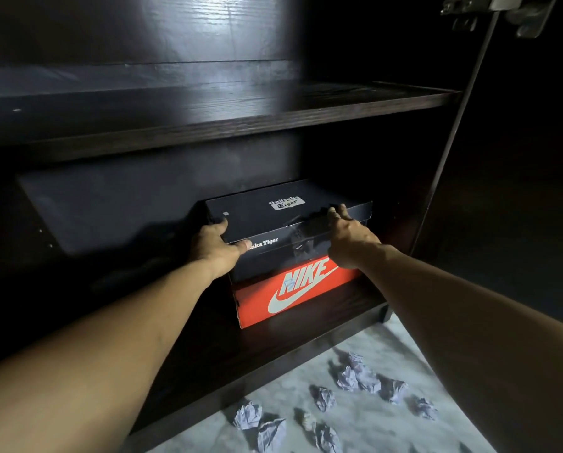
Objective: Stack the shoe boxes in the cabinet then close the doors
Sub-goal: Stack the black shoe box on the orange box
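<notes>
A black Onitsuka Tiger shoe box (273, 217) lies on top of an orange Nike shoe box (293, 292) on the bottom shelf of a dark wooden cabinet (208, 125). My left hand (216, 245) grips the black box at its front left corner, thumb on the front face and fingers round the side. My right hand (347, 233) holds the front right part of the same box, fingers curled over the lid's edge. Both arms reach into the cabinet from below.
An upper shelf (306, 103) runs across above the boxes. The right door (518, 191) stands open, with a hinge (489, 11) at the top. Several crumpled paper balls (358, 376) lie on the pale floor (388, 429) before the cabinet.
</notes>
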